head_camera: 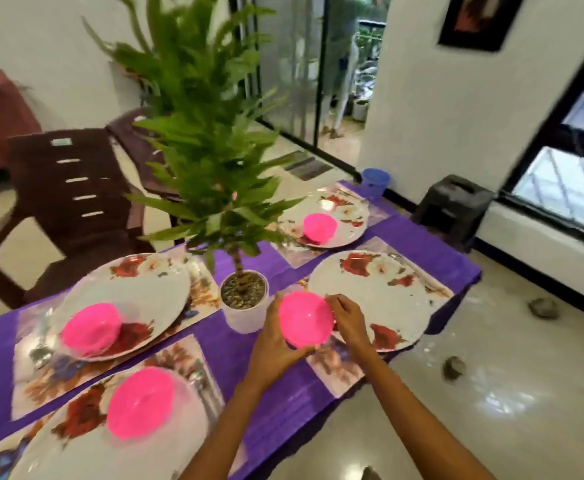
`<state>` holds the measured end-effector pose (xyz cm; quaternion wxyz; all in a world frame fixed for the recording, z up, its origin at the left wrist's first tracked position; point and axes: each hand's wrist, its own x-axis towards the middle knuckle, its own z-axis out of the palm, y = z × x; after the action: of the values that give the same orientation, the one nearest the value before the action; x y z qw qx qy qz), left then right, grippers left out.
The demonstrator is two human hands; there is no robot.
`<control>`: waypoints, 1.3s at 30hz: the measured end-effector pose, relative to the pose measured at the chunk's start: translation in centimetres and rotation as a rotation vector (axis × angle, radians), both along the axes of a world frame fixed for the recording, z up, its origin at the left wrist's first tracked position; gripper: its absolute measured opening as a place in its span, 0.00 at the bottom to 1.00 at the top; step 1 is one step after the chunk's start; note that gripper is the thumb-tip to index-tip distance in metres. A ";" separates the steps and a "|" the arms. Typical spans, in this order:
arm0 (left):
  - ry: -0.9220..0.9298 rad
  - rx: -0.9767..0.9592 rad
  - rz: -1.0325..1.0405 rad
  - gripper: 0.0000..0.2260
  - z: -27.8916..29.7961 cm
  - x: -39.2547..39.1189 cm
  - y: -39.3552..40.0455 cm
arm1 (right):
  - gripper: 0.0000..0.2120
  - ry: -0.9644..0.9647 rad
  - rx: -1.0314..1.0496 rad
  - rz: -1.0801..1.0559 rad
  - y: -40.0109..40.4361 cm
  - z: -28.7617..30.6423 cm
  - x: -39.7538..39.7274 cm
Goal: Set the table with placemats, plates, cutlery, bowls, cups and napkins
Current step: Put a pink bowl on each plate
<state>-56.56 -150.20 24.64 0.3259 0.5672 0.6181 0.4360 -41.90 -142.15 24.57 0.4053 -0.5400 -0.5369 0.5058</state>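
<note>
Both hands grasp one pink bowl (305, 318): the left hand (276, 336) cups its near and left side from below with curled fingers, and the right hand (347, 318) pinches the right rim. The bowl is tilted, its opening facing toward the camera and slightly up, at the left edge of the near right plate (378, 296), just beside the white plant pot (244, 306); whether it touches the plate cannot be told.

Count: four pink bowls, the other three resting on plates at far right (320, 227), left (91, 328) and near left (140, 402). Four floral plates, each on a printed placemat (193, 292), four placemats visible. The table carries a purple cloth (276, 403). One potted green plant (211, 150) stands at the centre. One blue cup (375, 181) sits at the far corner. Cutlery beside the plates is too blurred to count. One dark plastic chair (65, 209) stands at the far side
</note>
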 end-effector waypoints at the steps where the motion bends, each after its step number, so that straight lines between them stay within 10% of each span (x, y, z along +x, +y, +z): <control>1: -0.039 -0.019 -0.007 0.50 -0.2 1.8 1.7 | 0.11 -0.002 -0.011 -0.022 1.1 0.1 1.9; 18: -0.007 -0.194 0.105 0.50 -4.7 17.7 24.5 | 0.09 -0.032 -0.218 -0.066 21.6 -2.9 15.9; 39: 0.269 -0.136 0.251 0.41 -6.0 18.3 28.4 | 0.11 -0.174 -0.134 -0.036 26.7 -5.2 17.8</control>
<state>-38.21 -121.76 18.68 0.2212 0.5156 0.7500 0.3505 -24.08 -115.48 19.38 0.3291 -0.6173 -0.5253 0.4845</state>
